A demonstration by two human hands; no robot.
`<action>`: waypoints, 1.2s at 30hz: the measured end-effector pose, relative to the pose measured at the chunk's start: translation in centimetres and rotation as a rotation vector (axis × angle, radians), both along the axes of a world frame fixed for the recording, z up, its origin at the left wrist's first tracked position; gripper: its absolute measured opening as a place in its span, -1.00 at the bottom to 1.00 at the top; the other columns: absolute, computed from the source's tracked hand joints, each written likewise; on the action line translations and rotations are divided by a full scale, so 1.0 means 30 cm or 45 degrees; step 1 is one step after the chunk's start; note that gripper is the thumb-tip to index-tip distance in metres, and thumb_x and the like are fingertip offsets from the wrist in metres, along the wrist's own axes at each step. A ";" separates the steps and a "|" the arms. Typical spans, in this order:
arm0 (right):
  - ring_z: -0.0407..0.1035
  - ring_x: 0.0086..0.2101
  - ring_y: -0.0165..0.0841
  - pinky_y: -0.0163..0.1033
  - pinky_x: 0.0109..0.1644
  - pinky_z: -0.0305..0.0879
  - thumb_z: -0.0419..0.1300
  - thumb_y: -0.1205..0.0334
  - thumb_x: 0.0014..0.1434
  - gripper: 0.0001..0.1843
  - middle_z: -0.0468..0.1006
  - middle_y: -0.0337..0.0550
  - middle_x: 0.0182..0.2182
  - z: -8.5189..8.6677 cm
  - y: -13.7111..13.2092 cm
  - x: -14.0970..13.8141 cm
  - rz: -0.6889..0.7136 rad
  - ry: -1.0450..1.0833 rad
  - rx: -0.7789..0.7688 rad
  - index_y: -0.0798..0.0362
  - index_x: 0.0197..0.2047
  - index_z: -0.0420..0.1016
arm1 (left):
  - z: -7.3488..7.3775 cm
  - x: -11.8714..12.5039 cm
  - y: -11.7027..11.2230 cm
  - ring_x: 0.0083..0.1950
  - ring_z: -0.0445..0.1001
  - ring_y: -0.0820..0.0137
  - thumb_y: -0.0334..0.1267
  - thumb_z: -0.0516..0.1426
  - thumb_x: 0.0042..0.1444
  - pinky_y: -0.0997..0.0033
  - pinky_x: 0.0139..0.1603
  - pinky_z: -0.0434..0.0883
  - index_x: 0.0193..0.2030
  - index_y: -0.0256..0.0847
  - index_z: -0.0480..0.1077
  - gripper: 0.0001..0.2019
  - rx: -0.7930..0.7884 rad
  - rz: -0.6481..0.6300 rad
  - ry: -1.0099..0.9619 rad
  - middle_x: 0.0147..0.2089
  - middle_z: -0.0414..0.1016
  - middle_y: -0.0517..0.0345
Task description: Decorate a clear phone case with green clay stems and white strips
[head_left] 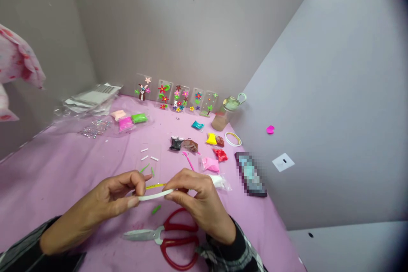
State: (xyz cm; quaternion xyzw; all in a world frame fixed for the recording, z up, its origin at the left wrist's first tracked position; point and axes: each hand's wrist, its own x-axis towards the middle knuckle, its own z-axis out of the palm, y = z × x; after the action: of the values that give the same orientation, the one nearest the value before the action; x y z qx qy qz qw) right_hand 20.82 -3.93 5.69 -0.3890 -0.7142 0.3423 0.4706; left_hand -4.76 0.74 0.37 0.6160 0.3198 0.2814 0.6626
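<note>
A narrow strip of white tape [154, 196] is stretched between my two hands, slightly bowed. My left hand [117, 193] pinches its left end between thumb and fingers. At the other end, my right hand [196, 193] grips it the same way. A short yellow printed strip [155, 186] shows just behind the white one, and I cannot tell whether they are joined. Below the hands lie red-handled scissors [165, 236], blades pointing left, beside a small green clay piece [156, 209]. Beyond the hands, small white pieces [154, 158] and thin green pieces [144, 168] rest on a clear sheet.
Packets of coloured clay, including pink [210, 164], black [176, 143] and green [139, 117], lie on the pink cloth [95, 157]. A tape roll [233, 139] and a phone [251, 174] sit right. Several decorated clear cases [165, 93] and a jug [219, 121] stand near the wall.
</note>
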 end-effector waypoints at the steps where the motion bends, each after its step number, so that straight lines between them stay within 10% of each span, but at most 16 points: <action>1: 0.45 -0.36 -0.40 -0.34 -0.28 0.37 0.37 0.22 0.31 -0.89 0.60 -0.16 -0.36 0.000 -0.001 -0.002 0.005 -0.005 0.014 0.06 -0.16 0.73 | 0.005 0.003 -0.002 -0.09 0.39 0.26 0.03 0.26 0.24 0.38 -0.04 0.30 -0.25 -0.09 0.40 -0.74 0.001 -0.005 0.005 -0.22 0.43 0.23; 12: 0.43 -0.34 -0.33 -0.27 -0.24 0.33 0.21 0.20 0.44 -0.77 0.59 -0.10 -0.39 -0.019 -0.020 -0.052 -0.106 -0.417 0.414 0.11 -0.12 0.69 | 0.025 0.037 -0.008 -0.14 0.41 0.32 -0.04 0.25 0.26 0.43 -0.03 0.30 -0.26 -0.05 0.47 -0.82 0.182 -0.030 0.054 -0.24 0.46 0.29; 24: 0.36 -0.39 -0.41 -0.31 -0.32 0.27 0.39 0.11 0.29 -0.86 0.54 -0.25 -0.40 0.006 -0.006 -0.006 -0.002 0.037 -0.166 -0.02 -0.19 0.73 | 0.035 0.015 -0.014 -0.18 0.31 0.35 0.05 0.26 0.24 0.45 -0.11 0.29 -0.30 -0.05 0.44 -0.74 -0.046 0.046 -0.095 -0.28 0.37 0.27; 36: 0.42 -0.32 -0.35 -0.23 -0.20 0.34 0.25 0.05 0.41 -0.74 0.56 -0.17 -0.38 0.000 -0.030 -0.050 -0.051 -0.296 0.126 0.02 -0.16 0.71 | 0.021 0.037 -0.003 -0.19 0.37 0.30 0.04 0.24 0.24 0.41 -0.13 0.34 -0.27 -0.10 0.44 -0.74 0.127 -0.059 0.047 -0.27 0.41 0.23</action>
State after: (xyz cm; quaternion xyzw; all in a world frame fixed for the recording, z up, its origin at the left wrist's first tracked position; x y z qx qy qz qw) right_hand 19.32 -4.82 5.70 -0.4165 -0.7720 0.2496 0.4102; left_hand -3.66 0.66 1.00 0.6606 0.3032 0.2702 0.6314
